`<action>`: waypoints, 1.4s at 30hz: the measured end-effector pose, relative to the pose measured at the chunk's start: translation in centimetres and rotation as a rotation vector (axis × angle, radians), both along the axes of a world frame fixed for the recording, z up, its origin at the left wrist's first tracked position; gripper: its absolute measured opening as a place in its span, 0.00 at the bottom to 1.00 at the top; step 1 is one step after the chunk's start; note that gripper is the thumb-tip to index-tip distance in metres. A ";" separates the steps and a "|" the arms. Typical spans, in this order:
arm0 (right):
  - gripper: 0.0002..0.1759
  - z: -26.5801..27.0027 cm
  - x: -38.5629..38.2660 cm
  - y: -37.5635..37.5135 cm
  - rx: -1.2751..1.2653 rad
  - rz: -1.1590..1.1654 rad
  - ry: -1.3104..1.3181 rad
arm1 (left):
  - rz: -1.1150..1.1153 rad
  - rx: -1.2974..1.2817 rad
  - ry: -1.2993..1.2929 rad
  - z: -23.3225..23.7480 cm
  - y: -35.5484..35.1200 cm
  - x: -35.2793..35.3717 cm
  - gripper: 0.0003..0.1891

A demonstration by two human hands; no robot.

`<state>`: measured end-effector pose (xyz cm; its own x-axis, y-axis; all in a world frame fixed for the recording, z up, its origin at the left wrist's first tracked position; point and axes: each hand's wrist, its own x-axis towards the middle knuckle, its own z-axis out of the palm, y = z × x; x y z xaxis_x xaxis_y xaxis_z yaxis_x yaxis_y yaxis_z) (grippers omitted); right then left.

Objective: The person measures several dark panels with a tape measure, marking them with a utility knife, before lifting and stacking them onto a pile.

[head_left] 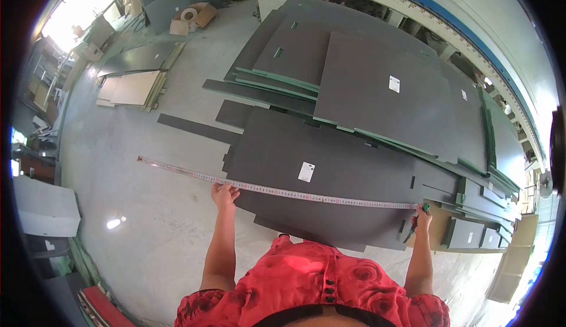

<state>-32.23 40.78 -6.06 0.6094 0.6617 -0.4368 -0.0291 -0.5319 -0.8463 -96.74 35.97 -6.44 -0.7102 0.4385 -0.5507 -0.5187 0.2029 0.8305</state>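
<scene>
A tape measure's white blade [321, 198] stretches almost level across a large dark grey board [277, 144] that bears a white label [306, 172]. My left hand [225, 194] pinches the blade near the board's left edge, and the blade's free end juts out past it over the floor. My right hand [422, 218] is closed around the green and black tape measure case [425, 208] at the board's right side. Part of the case is hidden by the fingers.
More dark boards with green edges [383, 91] are stacked behind. Narrow strips [197, 128] stick out leftward. Other panels [131, 87] lie on the pale floor [147, 209] at left, with a cardboard box [194, 19] beyond. A long machine with a blue beam [424, 0] runs along the back.
</scene>
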 end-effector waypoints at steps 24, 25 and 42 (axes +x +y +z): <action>0.05 -0.2 -4.4 -11.0 -0.042 -0.204 -0.152 | -0.397 -0.005 0.591 -5.2 -5.0 -3.0 0.18; 0.04 0.0 -4.5 -11.2 -0.001 -0.186 -0.142 | -0.459 0.000 0.585 -5.5 -5.0 -3.3 0.18; 0.28 -0.6 -4.3 -11.2 -0.507 0.063 -0.563 | -0.369 -0.312 0.289 -5.2 -4.9 -3.4 0.20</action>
<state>-36.50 29.60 -6.65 0.7981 0.5038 -0.3305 0.3782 -0.8459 -0.3761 -100.16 31.09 -11.60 -0.6814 0.5345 -0.5000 -0.1271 0.5863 0.8000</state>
